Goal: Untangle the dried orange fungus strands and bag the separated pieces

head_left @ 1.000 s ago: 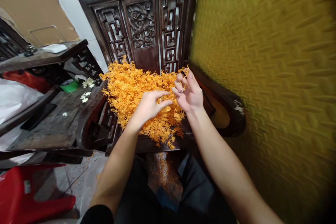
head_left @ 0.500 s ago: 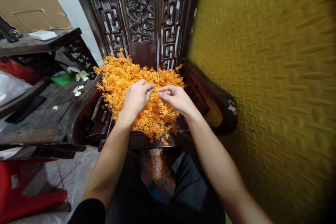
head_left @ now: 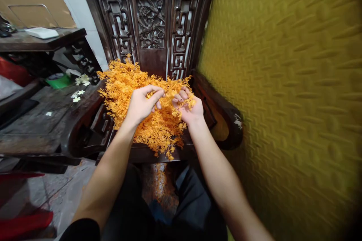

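Note:
A large heap of orange artificial foliage (head_left: 120,84) with fine, curly sprigs covers the seat of a dark carved wooden chair (head_left: 152,60). Over the heap's middle, my left hand (head_left: 141,104) has thumb and forefinger pinched together; whatever lies between the fingertips is too small to make out. To its right, my right hand (head_left: 197,111) is turned palm up with curled fingers. An orange sprig (head_left: 189,101) lies across that palm and fingers, and part of it hangs toward the heap. A small gap separates the two hands.
A yellow textured surface (head_left: 283,83) rises close on the right. To the left, a dark wooden surface (head_left: 36,120) bears a green tape roll (head_left: 59,80) and pale flower-shaped pieces (head_left: 77,96). Something red (head_left: 25,225) is at the lower left.
My right hand has turned palm up and moved away from my left, and a sprig now shows in it. My left hand stays pinched. The whole view has shifted slightly.

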`<action>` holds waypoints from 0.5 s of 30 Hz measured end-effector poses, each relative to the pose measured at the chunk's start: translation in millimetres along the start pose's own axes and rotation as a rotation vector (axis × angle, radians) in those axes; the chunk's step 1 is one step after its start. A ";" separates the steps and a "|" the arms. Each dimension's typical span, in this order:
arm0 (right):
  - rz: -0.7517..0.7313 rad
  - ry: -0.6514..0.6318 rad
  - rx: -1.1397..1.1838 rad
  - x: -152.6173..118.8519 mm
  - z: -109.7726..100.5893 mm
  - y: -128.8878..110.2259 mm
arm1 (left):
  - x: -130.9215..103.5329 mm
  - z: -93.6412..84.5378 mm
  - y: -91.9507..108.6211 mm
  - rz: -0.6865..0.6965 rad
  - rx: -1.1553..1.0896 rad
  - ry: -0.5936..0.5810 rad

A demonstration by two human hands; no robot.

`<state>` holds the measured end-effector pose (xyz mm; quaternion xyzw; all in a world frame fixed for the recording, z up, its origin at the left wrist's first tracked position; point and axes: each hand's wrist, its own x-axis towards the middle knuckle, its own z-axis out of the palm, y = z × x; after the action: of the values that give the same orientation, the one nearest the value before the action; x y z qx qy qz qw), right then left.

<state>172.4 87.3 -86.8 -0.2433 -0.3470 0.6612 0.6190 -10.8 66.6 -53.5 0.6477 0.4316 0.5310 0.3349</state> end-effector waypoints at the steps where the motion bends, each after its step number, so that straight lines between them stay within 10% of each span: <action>1: -0.067 0.004 0.056 0.0 -0.4 -1.4 | -1.9 2.1 2.4 -0.023 -0.015 -0.048; 8: -0.247 -0.005 -0.063 -6.5 1.0 -3.3 | -17.5 41.9 -10.2 -0.004 0.277 -0.192; 15: -0.174 -0.106 0.284 -11.3 6.1 -4.3 | -28.5 56.0 -6.2 0.039 0.395 -0.203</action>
<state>172.0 75.2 -80.9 -0.0872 -0.3020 0.6592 0.6830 40.8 44.5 -82.3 0.7592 0.4785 0.3746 0.2331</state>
